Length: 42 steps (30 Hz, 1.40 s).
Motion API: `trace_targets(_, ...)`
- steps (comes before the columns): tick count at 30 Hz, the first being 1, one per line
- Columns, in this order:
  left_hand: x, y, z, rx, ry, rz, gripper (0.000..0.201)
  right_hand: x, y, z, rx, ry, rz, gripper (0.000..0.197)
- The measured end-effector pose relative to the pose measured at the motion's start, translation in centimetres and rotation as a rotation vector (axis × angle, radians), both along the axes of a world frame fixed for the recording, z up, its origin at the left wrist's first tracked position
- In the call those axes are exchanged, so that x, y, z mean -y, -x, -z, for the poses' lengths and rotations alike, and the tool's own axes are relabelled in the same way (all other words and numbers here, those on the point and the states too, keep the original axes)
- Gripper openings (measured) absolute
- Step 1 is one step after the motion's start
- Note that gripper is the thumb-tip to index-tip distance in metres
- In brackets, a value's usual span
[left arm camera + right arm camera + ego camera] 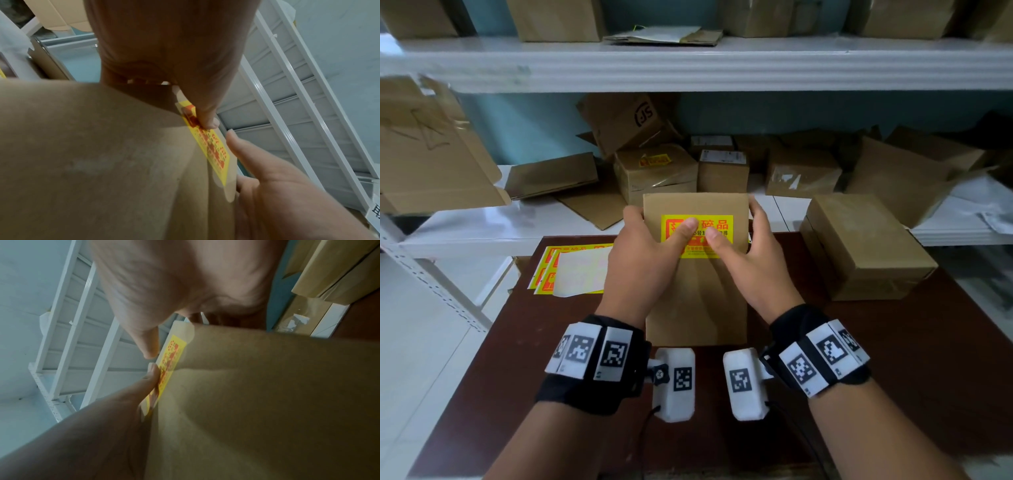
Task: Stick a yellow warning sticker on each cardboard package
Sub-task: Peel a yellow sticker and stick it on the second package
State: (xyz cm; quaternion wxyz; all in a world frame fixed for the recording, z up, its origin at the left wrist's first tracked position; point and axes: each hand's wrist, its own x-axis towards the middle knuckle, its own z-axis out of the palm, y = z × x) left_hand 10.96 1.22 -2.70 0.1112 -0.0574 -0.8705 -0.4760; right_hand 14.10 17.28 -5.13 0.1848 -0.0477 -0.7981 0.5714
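A flat brown cardboard package [695, 301] is held tilted up over the dark brown table [893, 359]. A yellow warning sticker [719, 224] with red print lies on its upper face. My left hand [650, 240] grips the package's left edge, thumb pressing the sticker's left half. My right hand [751, 246] grips the right edge, thumb on the sticker's middle. In the left wrist view the sticker [213, 149] shows edge-on under the left thumb [205, 113]. The right wrist view shows the same sticker [170, 360] on the package [267, 402].
Sheets of yellow stickers [571, 270] lie at the table's left. A closed cardboard box [866, 246] stands on the table at the right. The white shelf [482, 226] behind holds several boxes, one [654, 171] with a yellow sticker on it.
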Motion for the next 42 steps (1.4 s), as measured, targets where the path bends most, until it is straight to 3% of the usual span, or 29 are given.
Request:
trace_targets(3, 0.0, 0.0, 0.1, -0.006, -0.002, 0.023, 0.046, 0.3, 0.5, 0.5, 0.024, -0.038, 0.007, 0.111)
trace_targets(14, -0.9, -0.7, 0.1, -0.003, -0.031, 0.108, 0.024, -0.1, 0.4, -0.9, 0.037, 0.036, 0.104, 0.098)
trace_targets(19, -1.4, -1.1, 0.1, 0.013, 0.005, 0.124, 0.018, -0.2, 0.4, -1.2, 0.057, -0.002, 0.198, 0.108)
trace_targets(24, -1.4, -0.8, 0.3, 0.053, -0.028, 0.131, 0.022, -0.5, 0.4, -1.0, 0.010, 0.074, 0.201, 0.073)
trace_targets(28, -1.0, -0.5, 0.3, 0.075, -0.048, 0.140, 0.027, -0.7, 0.8, -0.3, -0.005, 0.132, 0.201, 0.073)
trace_targets(36, -0.4, -0.1, 0.0, 0.113, -0.112, 0.141, 0.033, -1.1, 1.3, 0.6, 0.011, 0.167, 0.173, 0.055)
trace_targets(42, -0.1, 0.0, 0.2, 0.142, -0.088, 0.118, 0.039, -1.7, 1.3, 0.6, 0.034, 0.110, 0.161, 0.050)
